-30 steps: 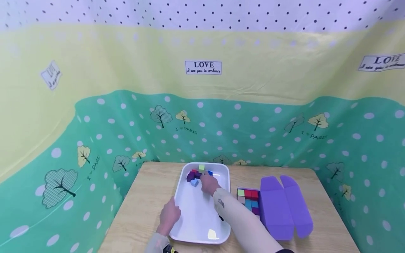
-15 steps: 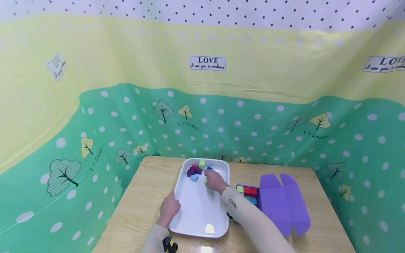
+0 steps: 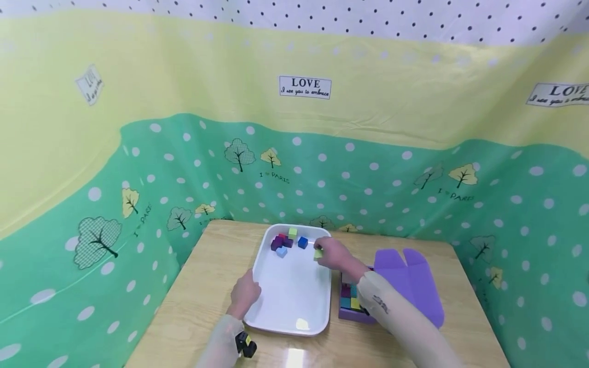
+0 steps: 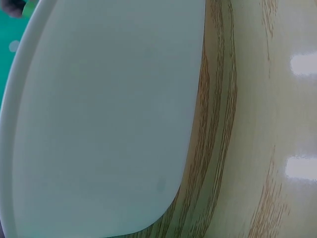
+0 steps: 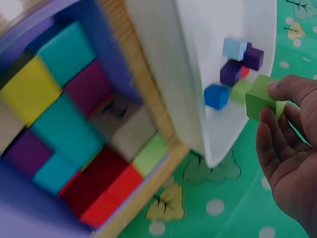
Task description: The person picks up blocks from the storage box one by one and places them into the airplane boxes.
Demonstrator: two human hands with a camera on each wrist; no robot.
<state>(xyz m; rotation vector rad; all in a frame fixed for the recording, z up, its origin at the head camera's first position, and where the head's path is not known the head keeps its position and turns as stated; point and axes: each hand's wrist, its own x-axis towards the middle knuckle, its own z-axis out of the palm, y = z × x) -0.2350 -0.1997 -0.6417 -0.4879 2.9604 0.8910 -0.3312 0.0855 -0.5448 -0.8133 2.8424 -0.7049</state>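
In the head view my right hand (image 3: 335, 255) is over the right rim of the white tray (image 3: 290, 306). It pinches a light green cube (image 5: 260, 96) between thumb and fingers, clear of the tray floor. My left hand (image 3: 246, 294) grips the tray's left rim; its fingers are partly hidden. At the tray's far end lie another light green cube (image 3: 292, 233), a dark blue cube (image 3: 302, 243), a light blue cube (image 3: 281, 252), dark purple cubes (image 3: 276, 245) and a red cube (image 5: 244, 72). The left wrist view shows mostly the tray's wall.
Right of the tray stands an open purple box (image 3: 356, 316) with its lid flap (image 3: 416, 286) folded out rightward. Several coloured cubes are packed inside it, among them a yellow cube (image 5: 32, 89). A wooden table (image 3: 198, 286) carries everything. A patterned curtain (image 3: 368, 194) hangs behind.
My right hand has lifted the light green cube from among the others and carried it right toward the tray's rim. The dark blue cube is now uncovered. My left hand stays at the tray's rim.
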